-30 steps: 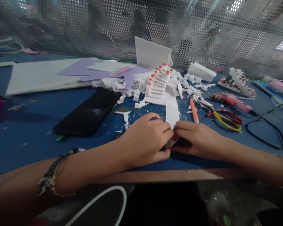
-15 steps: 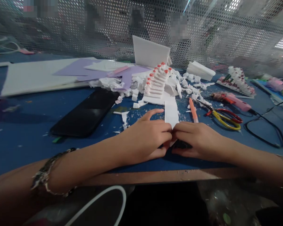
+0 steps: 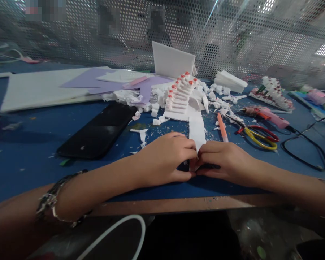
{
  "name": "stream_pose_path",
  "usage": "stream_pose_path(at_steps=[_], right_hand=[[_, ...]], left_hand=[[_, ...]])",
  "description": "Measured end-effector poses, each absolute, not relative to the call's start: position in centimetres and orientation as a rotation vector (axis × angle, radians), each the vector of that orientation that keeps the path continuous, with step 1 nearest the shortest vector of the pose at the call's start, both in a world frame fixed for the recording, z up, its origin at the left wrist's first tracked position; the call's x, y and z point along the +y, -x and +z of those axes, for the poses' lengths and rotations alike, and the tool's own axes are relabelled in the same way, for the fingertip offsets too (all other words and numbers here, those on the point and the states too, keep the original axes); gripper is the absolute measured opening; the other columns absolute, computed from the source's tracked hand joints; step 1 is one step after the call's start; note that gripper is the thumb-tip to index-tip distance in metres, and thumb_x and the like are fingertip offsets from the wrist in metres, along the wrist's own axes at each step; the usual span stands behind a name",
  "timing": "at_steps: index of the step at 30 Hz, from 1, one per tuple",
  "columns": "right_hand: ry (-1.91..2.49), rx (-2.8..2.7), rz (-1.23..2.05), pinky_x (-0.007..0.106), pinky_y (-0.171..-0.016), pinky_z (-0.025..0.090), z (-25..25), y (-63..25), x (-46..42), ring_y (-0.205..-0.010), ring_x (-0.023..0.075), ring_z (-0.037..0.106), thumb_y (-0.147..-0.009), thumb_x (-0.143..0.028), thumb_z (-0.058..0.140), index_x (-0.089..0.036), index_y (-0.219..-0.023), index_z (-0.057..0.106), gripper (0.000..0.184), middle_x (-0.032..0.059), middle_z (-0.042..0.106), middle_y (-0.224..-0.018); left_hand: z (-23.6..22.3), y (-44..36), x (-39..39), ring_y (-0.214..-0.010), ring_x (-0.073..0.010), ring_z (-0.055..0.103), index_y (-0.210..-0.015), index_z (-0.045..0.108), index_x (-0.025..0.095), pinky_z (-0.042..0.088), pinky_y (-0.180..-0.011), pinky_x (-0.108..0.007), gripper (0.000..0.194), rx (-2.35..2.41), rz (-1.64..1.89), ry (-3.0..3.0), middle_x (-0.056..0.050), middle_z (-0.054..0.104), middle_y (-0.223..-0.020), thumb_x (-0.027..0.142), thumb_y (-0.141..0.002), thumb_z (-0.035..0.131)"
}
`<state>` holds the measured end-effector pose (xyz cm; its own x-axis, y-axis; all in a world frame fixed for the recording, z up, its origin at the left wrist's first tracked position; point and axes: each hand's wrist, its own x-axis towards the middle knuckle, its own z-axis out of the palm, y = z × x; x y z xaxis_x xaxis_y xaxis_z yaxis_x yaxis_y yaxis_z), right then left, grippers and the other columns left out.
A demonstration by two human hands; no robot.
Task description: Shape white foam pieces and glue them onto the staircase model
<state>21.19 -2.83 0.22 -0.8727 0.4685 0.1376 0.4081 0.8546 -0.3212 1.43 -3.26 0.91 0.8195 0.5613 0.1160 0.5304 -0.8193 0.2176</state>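
A narrow white paper strip (image 3: 197, 130) runs from the foot of a small white staircase model (image 3: 178, 99) toward the table's front edge. My left hand (image 3: 170, 157) pinches the strip's near end from the left, fingers bent and thumb low. From the other side my right hand (image 3: 223, 159) grips the same end, its fingertips close to the left ones. The fingers hide much of that end. Red dots top the little posts along the model's stairs. Just beyond my right hand lies an orange pen (image 3: 222, 126).
A black phone (image 3: 97, 131) lies left of my hands. On the right are red-and-yellow scissors (image 3: 260, 136), a pink glue gun (image 3: 271, 116) and its black cord (image 3: 303, 159). White scraps (image 3: 124, 96), purple sheets (image 3: 94, 80) and a white board (image 3: 35, 88) lie behind. Perforated metal (image 3: 97, 47) stands at the back.
My left index finger, stretched out before, has curled in toward the strip. Both hands stay at the strip's near end, with slight finger shifts.
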Motion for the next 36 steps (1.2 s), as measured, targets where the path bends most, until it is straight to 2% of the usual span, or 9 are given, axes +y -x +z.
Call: stream_pose_path(at_steps=[3, 7, 9, 16, 23, 28, 36], right_hand=[[0.675, -2.820, 0.420, 0.024, -0.074, 0.042, 0.3, -21.2, -2.8, -0.082, 0.0119, 0.055, -0.082, -0.024, 0.051, -0.018, -0.087, 0.061, 0.013, 0.0022, 0.058, -0.084], [0.714, -2.822, 0.445, 0.024, -0.073, 0.042, 0.4, -21.2, -2.8, -0.082, 0.0118, 0.054, -0.080, -0.024, 0.053, -0.017, -0.086, 0.059, 0.011, 0.0017, 0.057, -0.086], [0.727, -2.826, 0.436, 0.024, -0.071, 0.042, 0.3, -21.3, -2.8, -0.081, 0.0122, 0.054, -0.079, -0.025, 0.054, -0.017, -0.085, 0.057, 0.011, 0.0019, 0.056, -0.086], [0.780, -2.785, 0.438, 0.023, -0.068, 0.042, 0.0, -21.2, -2.6, -0.077, 0.0114, 0.053, -0.081, -0.021, 0.050, -0.015, -0.083, 0.056, 0.009, 0.0030, 0.056, -0.083], [0.827, -2.715, 0.519, 0.023, -0.069, 0.042, -0.3, -21.1, -2.3, -0.076, 0.0111, 0.053, -0.081, -0.019, 0.048, -0.014, -0.080, 0.057, 0.010, 0.0043, 0.055, -0.084], [0.867, -2.673, 0.544, 0.022, -0.065, 0.041, -0.3, -21.1, -2.1, -0.070, 0.0093, 0.051, -0.084, -0.023, 0.046, -0.014, -0.077, 0.057, 0.015, 0.0032, 0.053, -0.080], [0.911, -2.672, 0.589, 0.019, -0.061, 0.038, 0.1, -21.1, -2.1, -0.067, 0.0072, 0.049, -0.079, -0.023, 0.053, -0.014, -0.075, 0.058, 0.011, 0.0020, 0.052, -0.080]], left_hand=[[0.9, -1.5, -3.4, -0.080, -0.0164, 0.054, -0.076, 0.060, 0.018, 0.038, -0.081, -0.031, 0.008, 0.816, 0.261, -2.895, -0.001, 0.059, -0.081, 0.024, -0.076, 0.054], [0.9, -1.5, -3.4, -0.077, -0.0142, 0.054, -0.077, 0.061, 0.018, 0.033, -0.090, -0.033, 0.012, 0.755, 0.270, -2.926, -0.001, 0.059, -0.079, 0.019, -0.079, 0.049], [0.8, -1.5, -3.3, -0.077, -0.0141, 0.054, -0.076, 0.061, 0.019, 0.033, -0.089, -0.033, 0.011, 0.775, 0.281, -2.894, 0.000, 0.059, -0.079, 0.020, -0.079, 0.050], [0.7, -1.7, -2.9, -0.072, -0.0117, 0.053, -0.072, 0.056, 0.016, 0.038, -0.069, -0.023, 0.005, 0.907, 0.397, -2.602, 0.002, 0.058, -0.074, 0.016, -0.075, 0.051], [0.5, -1.5, -3.0, -0.073, -0.0125, 0.053, -0.081, 0.056, 0.017, 0.039, -0.067, -0.024, 0.013, 0.987, 0.479, -2.481, 0.001, 0.058, -0.080, 0.029, -0.074, 0.056], [0.1, -1.5, -2.6, -0.075, -0.0151, 0.053, -0.075, 0.060, 0.017, 0.038, -0.072, -0.028, 0.015, 1.064, 0.431, -2.584, -0.001, 0.058, -0.078, 0.027, -0.079, 0.050], [-0.3, -1.7, -2.7, -0.074, -0.0152, 0.052, -0.072, 0.059, 0.016, 0.038, -0.068, -0.028, 0.017, 1.124, 0.430, -2.630, -0.002, 0.057, -0.077, 0.027, -0.079, 0.048]])
